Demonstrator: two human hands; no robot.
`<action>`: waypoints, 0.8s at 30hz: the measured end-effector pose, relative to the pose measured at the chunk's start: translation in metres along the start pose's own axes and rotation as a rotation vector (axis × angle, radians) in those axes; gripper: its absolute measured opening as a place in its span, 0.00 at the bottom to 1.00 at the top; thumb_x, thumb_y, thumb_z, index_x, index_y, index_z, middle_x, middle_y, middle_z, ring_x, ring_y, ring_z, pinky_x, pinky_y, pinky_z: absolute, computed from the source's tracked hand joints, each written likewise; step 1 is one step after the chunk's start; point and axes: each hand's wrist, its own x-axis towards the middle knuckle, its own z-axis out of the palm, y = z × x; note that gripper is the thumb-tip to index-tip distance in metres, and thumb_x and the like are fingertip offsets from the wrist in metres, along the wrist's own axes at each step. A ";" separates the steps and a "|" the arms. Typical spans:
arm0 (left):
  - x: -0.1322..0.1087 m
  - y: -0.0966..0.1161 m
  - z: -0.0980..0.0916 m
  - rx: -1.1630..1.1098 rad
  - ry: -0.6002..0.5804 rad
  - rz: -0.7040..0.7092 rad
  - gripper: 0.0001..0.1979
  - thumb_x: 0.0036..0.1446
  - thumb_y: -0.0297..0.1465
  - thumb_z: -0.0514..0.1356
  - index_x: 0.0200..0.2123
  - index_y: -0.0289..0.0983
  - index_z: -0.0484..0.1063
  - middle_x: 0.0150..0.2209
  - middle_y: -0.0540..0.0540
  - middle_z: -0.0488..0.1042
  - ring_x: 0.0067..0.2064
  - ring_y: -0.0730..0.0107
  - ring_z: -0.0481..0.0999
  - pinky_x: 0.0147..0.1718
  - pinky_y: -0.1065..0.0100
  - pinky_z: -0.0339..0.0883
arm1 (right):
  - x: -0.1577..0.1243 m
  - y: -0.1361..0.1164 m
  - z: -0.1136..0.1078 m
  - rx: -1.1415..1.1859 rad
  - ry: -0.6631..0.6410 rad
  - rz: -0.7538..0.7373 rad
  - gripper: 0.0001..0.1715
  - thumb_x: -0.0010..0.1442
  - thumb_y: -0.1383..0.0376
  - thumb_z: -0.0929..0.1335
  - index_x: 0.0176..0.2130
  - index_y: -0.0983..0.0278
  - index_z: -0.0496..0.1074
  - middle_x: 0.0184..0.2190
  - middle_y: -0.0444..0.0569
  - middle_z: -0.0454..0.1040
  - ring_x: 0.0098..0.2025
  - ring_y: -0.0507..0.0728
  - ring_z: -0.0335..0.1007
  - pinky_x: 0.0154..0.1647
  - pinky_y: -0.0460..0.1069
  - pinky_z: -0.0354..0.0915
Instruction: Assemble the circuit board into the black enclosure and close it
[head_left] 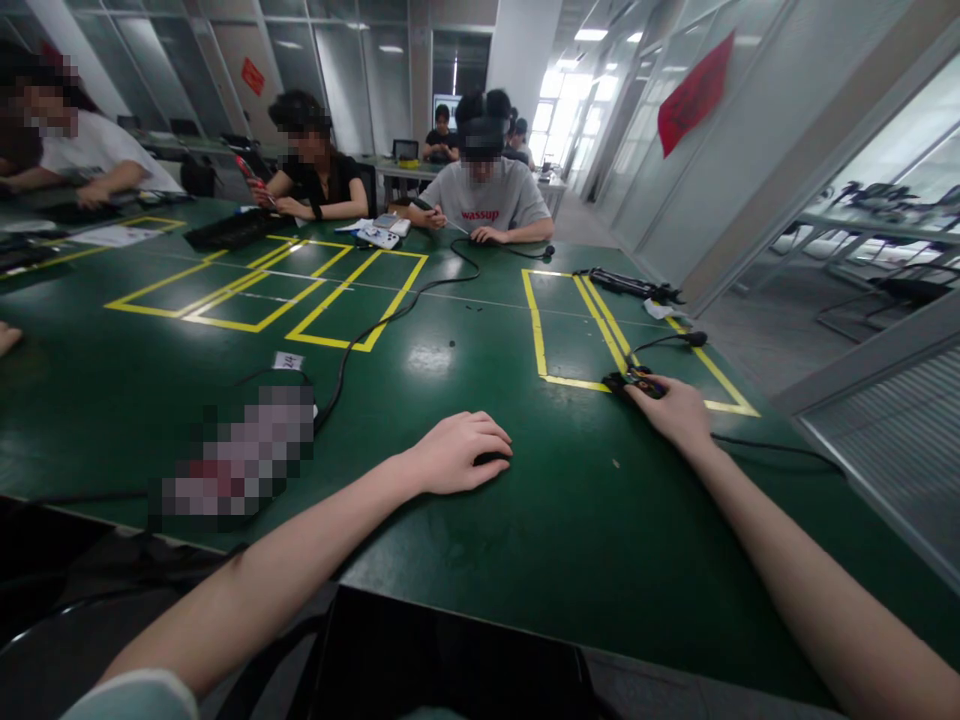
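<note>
Palm down on the green table [525,530], my left hand [461,453] rests with its thumb apart from the fingers. It holds nothing that shows. Farther right, my right hand [675,408] has its thumb and fingers closed around a small black object [637,380] with coloured bits. That object lies low at the tabletop, by the yellow tape lines; the fingers partly hide it, and its kind is unclear. Just behind it, a thin black cable runs to a dark rounded end piece [696,339].
Yellow tape rectangles [544,340] mark the table. A folded black tripod-like stand [626,284] lies at the back right, beside crumpled white paper [660,310]. Left of me are a blurred-out item [247,450] and a long black cable [341,375]. Several people sit across and to the left.
</note>
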 end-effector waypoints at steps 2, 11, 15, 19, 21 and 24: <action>0.000 0.000 0.000 -0.006 0.021 0.001 0.09 0.67 0.32 0.60 0.44 0.39 0.79 0.49 0.45 0.82 0.51 0.61 0.78 0.52 0.59 0.71 | -0.018 -0.028 0.006 0.042 -0.084 -0.068 0.22 0.55 0.56 0.73 0.44 0.68 0.82 0.41 0.62 0.81 0.44 0.71 0.78 0.42 0.60 0.72; -0.001 0.007 -0.010 -0.060 0.176 0.061 0.17 0.61 0.44 0.63 0.44 0.36 0.76 0.42 0.40 0.79 0.44 0.60 0.77 0.47 0.60 0.71 | -0.125 -0.123 0.005 0.526 -0.508 -0.858 0.14 0.63 0.58 0.71 0.48 0.59 0.78 0.40 0.50 0.79 0.39 0.59 0.78 0.41 0.52 0.74; -0.002 0.005 -0.007 -0.039 0.039 0.048 0.26 0.55 0.54 0.65 0.41 0.37 0.74 0.35 0.45 0.77 0.37 0.63 0.77 0.40 0.63 0.68 | -0.133 -0.127 0.000 0.575 -0.545 -0.894 0.15 0.60 0.61 0.73 0.48 0.58 0.77 0.41 0.50 0.79 0.40 0.60 0.79 0.41 0.53 0.75; -0.002 0.002 -0.006 0.004 -0.003 0.036 0.33 0.53 0.52 0.68 0.54 0.37 0.71 0.42 0.42 0.80 0.43 0.58 0.79 0.46 0.61 0.67 | -0.128 -0.124 -0.003 0.625 -0.515 -0.853 0.15 0.60 0.65 0.72 0.49 0.59 0.75 0.45 0.52 0.78 0.45 0.60 0.78 0.46 0.54 0.75; -0.002 0.001 -0.007 0.037 -0.015 0.015 0.35 0.54 0.49 0.69 0.60 0.38 0.68 0.46 0.41 0.79 0.47 0.55 0.78 0.48 0.60 0.67 | -0.126 -0.123 -0.004 0.642 -0.470 -0.826 0.14 0.60 0.66 0.71 0.47 0.59 0.74 0.45 0.53 0.78 0.46 0.60 0.77 0.48 0.55 0.74; -0.002 0.001 -0.007 0.075 -0.021 -0.018 0.38 0.57 0.47 0.69 0.66 0.40 0.62 0.51 0.40 0.77 0.51 0.54 0.76 0.50 0.58 0.67 | -0.124 -0.124 -0.003 0.670 -0.396 -0.772 0.08 0.60 0.65 0.71 0.42 0.59 0.73 0.42 0.52 0.77 0.44 0.60 0.77 0.45 0.54 0.74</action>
